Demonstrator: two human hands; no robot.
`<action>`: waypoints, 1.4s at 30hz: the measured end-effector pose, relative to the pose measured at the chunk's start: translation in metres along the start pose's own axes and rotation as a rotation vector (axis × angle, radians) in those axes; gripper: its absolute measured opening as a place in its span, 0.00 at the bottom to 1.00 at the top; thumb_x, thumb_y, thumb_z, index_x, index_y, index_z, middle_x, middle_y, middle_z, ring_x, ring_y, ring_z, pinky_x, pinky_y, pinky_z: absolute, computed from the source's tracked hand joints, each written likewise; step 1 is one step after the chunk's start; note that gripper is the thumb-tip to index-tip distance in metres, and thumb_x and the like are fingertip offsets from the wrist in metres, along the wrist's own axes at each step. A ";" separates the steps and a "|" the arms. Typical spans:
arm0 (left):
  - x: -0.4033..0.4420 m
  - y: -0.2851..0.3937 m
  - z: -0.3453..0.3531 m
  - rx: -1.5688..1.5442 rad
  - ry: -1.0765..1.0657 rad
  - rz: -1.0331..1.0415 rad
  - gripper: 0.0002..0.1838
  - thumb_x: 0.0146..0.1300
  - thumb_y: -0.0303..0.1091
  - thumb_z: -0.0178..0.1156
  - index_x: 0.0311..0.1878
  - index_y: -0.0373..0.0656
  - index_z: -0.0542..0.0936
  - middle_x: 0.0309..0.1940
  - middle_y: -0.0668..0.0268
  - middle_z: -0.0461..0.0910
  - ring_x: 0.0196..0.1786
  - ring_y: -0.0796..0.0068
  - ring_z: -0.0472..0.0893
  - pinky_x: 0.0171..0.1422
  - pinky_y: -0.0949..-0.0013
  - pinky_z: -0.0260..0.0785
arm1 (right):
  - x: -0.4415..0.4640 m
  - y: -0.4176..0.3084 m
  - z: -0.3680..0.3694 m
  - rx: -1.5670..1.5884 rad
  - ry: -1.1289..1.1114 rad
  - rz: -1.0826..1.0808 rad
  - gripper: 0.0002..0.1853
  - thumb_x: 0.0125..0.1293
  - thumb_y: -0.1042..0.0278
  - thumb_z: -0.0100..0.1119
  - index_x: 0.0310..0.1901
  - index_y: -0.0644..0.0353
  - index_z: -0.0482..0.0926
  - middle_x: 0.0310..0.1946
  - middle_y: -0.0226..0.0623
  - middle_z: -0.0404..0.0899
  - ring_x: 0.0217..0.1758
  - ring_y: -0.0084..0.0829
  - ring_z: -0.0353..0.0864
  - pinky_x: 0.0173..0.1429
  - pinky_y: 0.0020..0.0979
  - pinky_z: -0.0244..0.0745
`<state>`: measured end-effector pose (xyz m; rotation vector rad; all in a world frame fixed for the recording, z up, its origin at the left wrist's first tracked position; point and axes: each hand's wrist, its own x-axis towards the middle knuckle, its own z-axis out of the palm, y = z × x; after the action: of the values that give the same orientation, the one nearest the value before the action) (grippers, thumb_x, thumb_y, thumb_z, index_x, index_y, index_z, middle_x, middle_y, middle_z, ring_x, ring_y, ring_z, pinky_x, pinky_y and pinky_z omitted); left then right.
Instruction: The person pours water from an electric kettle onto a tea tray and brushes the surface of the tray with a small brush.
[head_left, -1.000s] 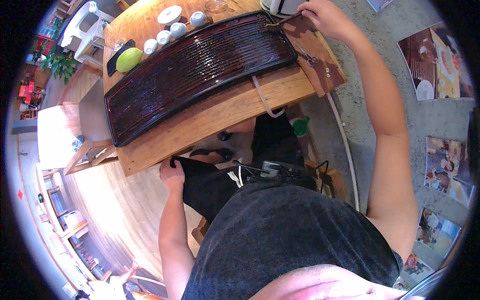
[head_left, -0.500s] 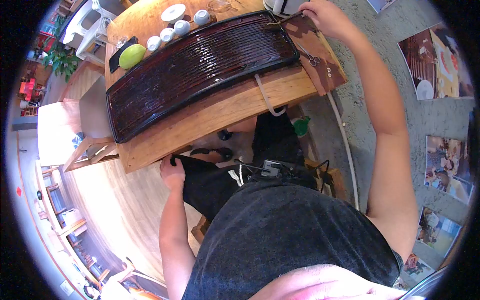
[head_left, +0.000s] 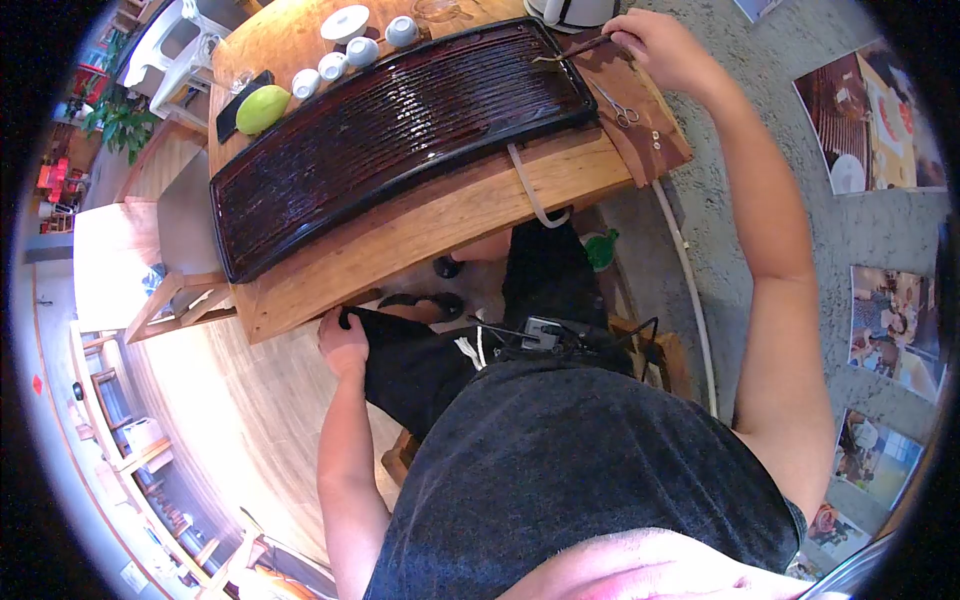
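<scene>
My right hand (head_left: 655, 45) is closed on a thin dark stick-like tool (head_left: 585, 47) with a lighter, narrow tip. That tip reaches over the upper right corner of a dark ribbed tea tray (head_left: 400, 140), which looks wet. My left hand (head_left: 343, 340) lies on my knee in black trousers, below the table's front edge, holding nothing; its fingertips are partly hidden. Scissors (head_left: 625, 115) and small pale pieces (head_left: 656, 140) lie on a brown mat (head_left: 640, 160) beneath my right forearm's side of the table.
Several white cups (head_left: 362, 50) and a white lidded bowl (head_left: 345, 23) stand behind the tray. A green-yellow oval object (head_left: 262, 109) lies at left. A white kettle-like vessel (head_left: 575, 12) is beyond the tray's right end. A pale hose (head_left: 530, 185) hangs over the wooden table edge (head_left: 430, 225).
My right hand has come slightly down and nearer to me, and the tool's tip has moved a little lower over the tray's corner. My left hand stays on my knee.
</scene>
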<state>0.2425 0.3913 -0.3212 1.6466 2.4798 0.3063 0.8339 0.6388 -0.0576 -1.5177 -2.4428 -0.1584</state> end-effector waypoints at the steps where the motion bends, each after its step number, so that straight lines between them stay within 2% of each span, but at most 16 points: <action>1: 0.000 0.003 -0.002 0.004 -0.014 -0.014 0.21 0.65 0.44 0.59 0.56 0.43 0.84 0.59 0.58 0.83 0.64 0.55 0.77 0.73 0.57 0.66 | -0.003 -0.009 -0.011 -0.002 -0.002 0.000 0.14 0.72 0.61 0.57 0.52 0.59 0.84 0.43 0.48 0.86 0.48 0.51 0.84 0.54 0.43 0.79; 3: 0.001 0.004 -0.002 0.009 -0.028 -0.023 0.21 0.65 0.44 0.58 0.56 0.43 0.84 0.59 0.58 0.83 0.64 0.54 0.78 0.72 0.56 0.66 | -0.010 -0.038 -0.038 0.078 -0.026 0.102 0.09 0.66 0.72 0.60 0.45 0.61 0.85 0.41 0.48 0.84 0.47 0.50 0.83 0.54 0.44 0.77; 6: 0.002 0.001 -0.002 0.009 -0.009 0.002 0.21 0.65 0.45 0.59 0.55 0.43 0.84 0.58 0.58 0.83 0.63 0.53 0.78 0.71 0.55 0.67 | -0.008 -0.041 -0.036 0.123 0.082 0.022 0.09 0.65 0.72 0.60 0.45 0.61 0.85 0.40 0.49 0.83 0.47 0.50 0.83 0.53 0.45 0.77; 16: 0.000 0.005 -0.006 -0.007 -0.036 -0.024 0.21 0.65 0.44 0.60 0.56 0.43 0.84 0.59 0.56 0.82 0.63 0.53 0.78 0.72 0.56 0.67 | -0.004 -0.031 -0.029 0.083 0.005 0.033 0.08 0.66 0.72 0.60 0.44 0.62 0.85 0.40 0.49 0.83 0.46 0.50 0.82 0.52 0.46 0.77; 19: 0.002 0.005 -0.004 0.003 -0.033 -0.019 0.21 0.65 0.44 0.59 0.56 0.43 0.84 0.59 0.56 0.82 0.63 0.53 0.78 0.72 0.56 0.67 | -0.009 -0.041 -0.040 0.029 0.003 0.110 0.09 0.66 0.71 0.60 0.45 0.61 0.85 0.40 0.48 0.84 0.47 0.50 0.83 0.53 0.45 0.78; 25: 0.004 -0.002 0.001 0.004 -0.029 -0.004 0.21 0.65 0.44 0.59 0.56 0.43 0.84 0.59 0.57 0.82 0.63 0.54 0.78 0.71 0.56 0.68 | -0.009 -0.060 -0.037 0.267 -0.086 0.090 0.11 0.66 0.70 0.60 0.48 0.59 0.86 0.42 0.48 0.85 0.48 0.48 0.84 0.54 0.44 0.78; 27: 0.001 -0.003 0.000 0.005 -0.017 -0.008 0.21 0.65 0.44 0.59 0.55 0.43 0.84 0.59 0.57 0.82 0.63 0.54 0.78 0.71 0.56 0.68 | -0.011 -0.053 -0.031 0.228 -0.042 -0.013 0.10 0.66 0.70 0.60 0.47 0.59 0.86 0.41 0.47 0.85 0.47 0.48 0.84 0.54 0.44 0.78; 30: 0.000 0.000 -0.001 0.014 -0.003 -0.006 0.21 0.65 0.44 0.59 0.55 0.43 0.84 0.58 0.57 0.83 0.63 0.54 0.78 0.71 0.56 0.68 | -0.020 -0.047 -0.038 0.091 -0.052 0.086 0.10 0.66 0.69 0.60 0.45 0.59 0.86 0.40 0.46 0.84 0.46 0.48 0.84 0.53 0.45 0.78; 33: 0.002 0.000 0.002 0.021 -0.009 -0.013 0.21 0.65 0.45 0.59 0.55 0.43 0.84 0.59 0.58 0.82 0.64 0.54 0.78 0.71 0.56 0.68 | -0.022 -0.045 -0.042 0.119 0.040 0.017 0.09 0.66 0.70 0.60 0.45 0.60 0.85 0.40 0.47 0.84 0.46 0.49 0.83 0.53 0.45 0.78; 40: 0.002 -0.003 0.002 0.008 -0.004 0.007 0.21 0.65 0.45 0.59 0.55 0.43 0.84 0.59 0.58 0.82 0.64 0.54 0.78 0.72 0.56 0.67 | -0.012 -0.051 -0.029 0.175 -0.039 0.013 0.09 0.64 0.71 0.62 0.45 0.60 0.86 0.40 0.48 0.84 0.46 0.49 0.83 0.53 0.44 0.78; 42: 0.000 -0.006 0.002 -0.002 0.004 0.026 0.21 0.65 0.45 0.59 0.56 0.43 0.84 0.59 0.57 0.82 0.64 0.53 0.78 0.72 0.56 0.67 | -0.016 -0.048 -0.037 0.077 -0.027 0.021 0.10 0.65 0.70 0.60 0.45 0.61 0.86 0.40 0.48 0.85 0.45 0.49 0.84 0.52 0.44 0.79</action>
<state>0.2373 0.3893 -0.3250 1.6809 2.4615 0.3144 0.8041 0.5947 -0.0242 -1.5216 -2.4238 -0.0399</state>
